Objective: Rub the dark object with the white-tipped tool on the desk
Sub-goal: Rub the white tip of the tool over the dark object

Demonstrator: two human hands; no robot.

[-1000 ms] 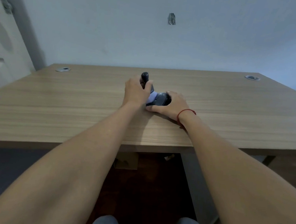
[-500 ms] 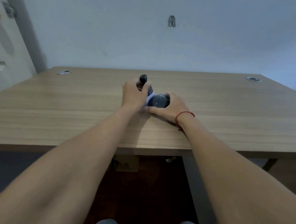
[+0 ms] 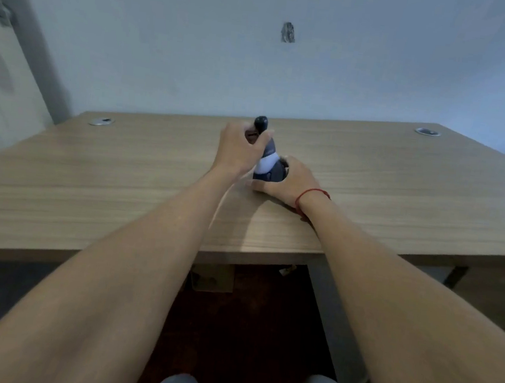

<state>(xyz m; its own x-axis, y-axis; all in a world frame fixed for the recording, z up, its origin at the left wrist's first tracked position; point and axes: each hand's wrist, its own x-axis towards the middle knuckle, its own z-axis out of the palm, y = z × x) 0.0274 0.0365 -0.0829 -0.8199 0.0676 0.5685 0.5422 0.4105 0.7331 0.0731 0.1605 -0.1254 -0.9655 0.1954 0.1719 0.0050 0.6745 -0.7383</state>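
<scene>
Midway across the wooden desk (image 3: 121,183), your left hand (image 3: 238,149) is wrapped around the white-tipped tool (image 3: 264,155), its black handle poking above your fist and its pale end pressed down on the dark object (image 3: 273,174). Your right hand (image 3: 292,181), a red string (image 3: 311,194) at the wrist, cups that object from its right, apparently pinning it to the desktop.

Wood-grain table (image 3: 370,185): 2 round metal grommets, left rear (image 3: 101,121) and right rear (image 3: 427,132); dark object (image 3: 273,174) resting near centre.
</scene>
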